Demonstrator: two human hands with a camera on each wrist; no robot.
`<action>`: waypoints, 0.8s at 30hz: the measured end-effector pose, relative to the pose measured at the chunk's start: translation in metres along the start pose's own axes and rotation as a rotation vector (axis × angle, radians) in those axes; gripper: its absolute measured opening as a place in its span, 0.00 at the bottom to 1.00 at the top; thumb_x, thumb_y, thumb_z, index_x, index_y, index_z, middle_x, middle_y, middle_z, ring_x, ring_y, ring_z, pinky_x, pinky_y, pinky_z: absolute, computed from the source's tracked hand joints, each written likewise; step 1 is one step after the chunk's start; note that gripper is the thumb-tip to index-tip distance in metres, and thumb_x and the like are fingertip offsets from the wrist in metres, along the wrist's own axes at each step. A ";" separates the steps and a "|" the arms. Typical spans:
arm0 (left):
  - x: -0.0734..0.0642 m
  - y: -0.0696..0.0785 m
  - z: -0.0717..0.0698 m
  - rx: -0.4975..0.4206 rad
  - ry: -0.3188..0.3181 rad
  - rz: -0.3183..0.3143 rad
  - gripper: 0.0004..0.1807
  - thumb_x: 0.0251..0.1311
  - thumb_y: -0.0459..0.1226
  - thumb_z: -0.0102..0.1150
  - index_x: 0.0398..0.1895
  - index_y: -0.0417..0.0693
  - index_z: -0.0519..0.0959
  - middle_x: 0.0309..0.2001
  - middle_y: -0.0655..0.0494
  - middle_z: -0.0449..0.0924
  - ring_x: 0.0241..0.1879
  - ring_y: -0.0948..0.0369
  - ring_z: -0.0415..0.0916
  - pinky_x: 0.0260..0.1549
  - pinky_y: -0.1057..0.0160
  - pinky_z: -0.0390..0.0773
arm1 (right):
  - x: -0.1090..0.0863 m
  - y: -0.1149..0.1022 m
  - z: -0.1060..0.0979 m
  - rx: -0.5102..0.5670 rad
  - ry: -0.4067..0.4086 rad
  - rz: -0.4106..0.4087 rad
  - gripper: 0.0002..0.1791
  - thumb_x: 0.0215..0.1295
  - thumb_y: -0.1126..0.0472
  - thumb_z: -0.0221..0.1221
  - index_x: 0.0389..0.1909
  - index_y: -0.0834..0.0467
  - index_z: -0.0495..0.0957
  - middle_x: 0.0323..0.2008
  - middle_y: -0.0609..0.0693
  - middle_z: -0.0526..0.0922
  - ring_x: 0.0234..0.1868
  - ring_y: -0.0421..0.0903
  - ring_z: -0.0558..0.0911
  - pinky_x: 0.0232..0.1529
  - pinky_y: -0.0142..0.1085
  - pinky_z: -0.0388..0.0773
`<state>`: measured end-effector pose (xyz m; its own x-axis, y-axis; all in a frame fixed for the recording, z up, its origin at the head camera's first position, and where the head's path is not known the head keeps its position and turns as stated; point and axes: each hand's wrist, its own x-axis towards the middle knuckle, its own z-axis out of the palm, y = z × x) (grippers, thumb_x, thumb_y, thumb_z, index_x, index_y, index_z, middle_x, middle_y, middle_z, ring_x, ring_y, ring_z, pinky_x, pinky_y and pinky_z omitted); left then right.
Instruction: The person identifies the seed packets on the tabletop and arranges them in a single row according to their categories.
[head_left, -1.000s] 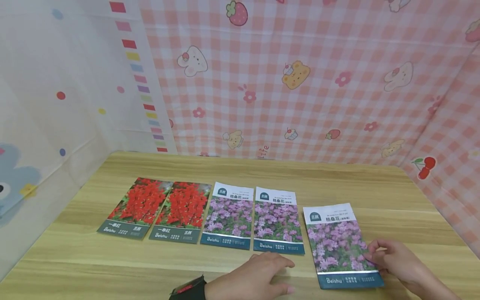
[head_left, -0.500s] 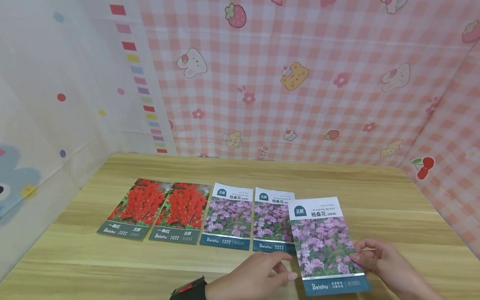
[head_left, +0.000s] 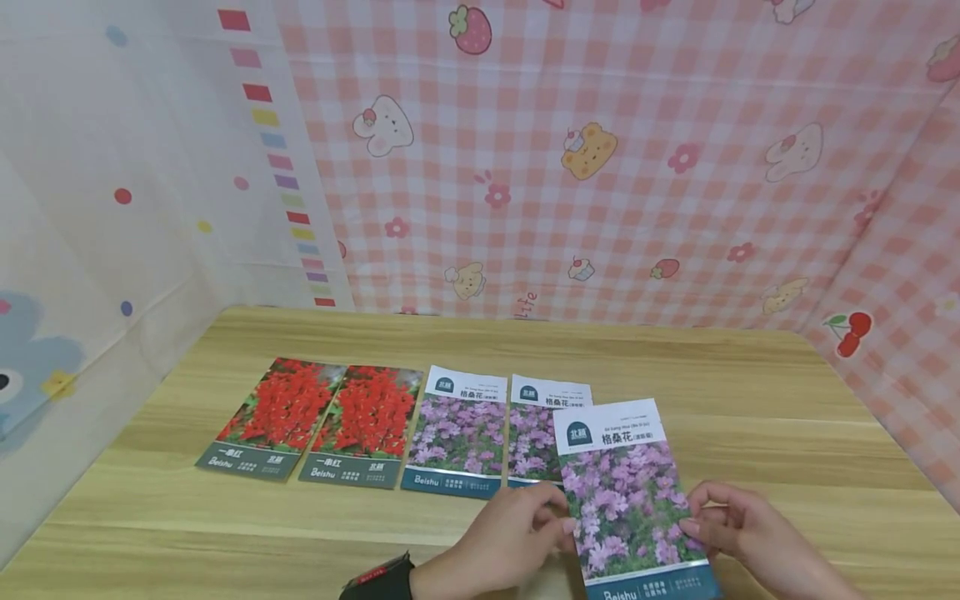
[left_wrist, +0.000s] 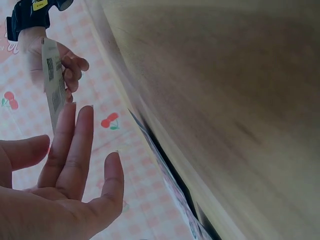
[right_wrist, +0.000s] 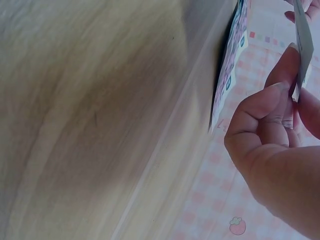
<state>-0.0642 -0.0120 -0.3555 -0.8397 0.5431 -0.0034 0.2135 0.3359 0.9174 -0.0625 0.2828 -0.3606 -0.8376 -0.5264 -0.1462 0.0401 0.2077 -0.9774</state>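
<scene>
My right hand (head_left: 742, 525) pinches the right edge of a seed packet (head_left: 622, 500) with purple flowers, held tilted above the table. In the right wrist view, the packet (right_wrist: 303, 50) appears edge-on between the thumb and fingers. My left hand (head_left: 510, 533) is at the packet's left edge, its fingers fairly straight in the left wrist view; whether it touches cannot be told. Behind the held packet, another purple-flower packet (head_left: 531, 442) is partly covered. To its left lie a second purple-flower packet (head_left: 457, 433) and two red-flower packets (head_left: 367, 417) (head_left: 285, 408), all in one row.
The wooden table (head_left: 787, 400) carries the row of packets across its left and middle. A pink checked cloth (head_left: 637, 208) hangs at the back and right, and a white patterned cloth (head_left: 165, 233) at the left. A black wristband (head_left: 378, 579) is on my left wrist.
My right hand has lifted the purple-flower packet and brought it left, over part of the neighbouring packet. My left hand has shifted slightly to meet its left edge. The other packets stay put.
</scene>
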 end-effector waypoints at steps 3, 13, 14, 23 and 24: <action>-0.001 0.000 0.000 -0.020 0.034 0.019 0.03 0.61 0.36 0.55 0.32 0.46 0.74 0.23 0.61 0.81 0.17 0.70 0.70 0.18 0.73 0.66 | 0.000 -0.001 0.002 0.020 -0.013 0.002 0.04 0.67 0.67 0.49 0.36 0.58 0.71 0.27 0.43 0.80 0.29 0.37 0.77 0.31 0.34 0.77; -0.003 0.001 -0.004 -0.043 0.083 0.022 0.06 0.60 0.35 0.55 0.27 0.47 0.72 0.19 0.59 0.79 0.12 0.71 0.61 0.19 0.73 0.62 | 0.002 -0.001 0.008 0.019 -0.031 -0.036 0.08 0.65 0.69 0.49 0.39 0.73 0.65 0.28 0.45 0.80 0.29 0.38 0.77 0.32 0.35 0.77; -0.003 0.002 -0.004 -0.051 0.083 0.018 0.06 0.60 0.35 0.55 0.27 0.47 0.72 0.18 0.58 0.78 0.11 0.70 0.60 0.18 0.73 0.61 | 0.002 0.000 0.008 0.018 -0.034 -0.052 0.08 0.65 0.70 0.49 0.39 0.73 0.65 0.29 0.45 0.79 0.30 0.39 0.77 0.32 0.35 0.77; -0.004 0.002 -0.005 -0.070 0.119 0.020 0.06 0.60 0.34 0.55 0.26 0.46 0.71 0.16 0.53 0.77 0.10 0.70 0.58 0.15 0.73 0.59 | 0.002 0.002 0.012 -0.055 -0.048 -0.165 0.14 0.64 0.73 0.49 0.44 0.51 0.71 0.28 0.46 0.76 0.29 0.39 0.76 0.29 0.32 0.77; -0.004 0.002 -0.005 -0.067 0.121 0.022 0.06 0.60 0.34 0.55 0.26 0.46 0.71 0.16 0.53 0.77 0.10 0.70 0.58 0.15 0.73 0.59 | 0.002 0.002 0.012 -0.058 -0.050 -0.176 0.15 0.65 0.73 0.49 0.44 0.51 0.71 0.27 0.47 0.76 0.28 0.40 0.76 0.29 0.32 0.76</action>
<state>-0.0630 -0.0178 -0.3517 -0.8900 0.4519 0.0610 0.2018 0.2704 0.9414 -0.0574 0.2724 -0.3652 -0.8005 -0.5991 0.0169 -0.1371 0.1557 -0.9782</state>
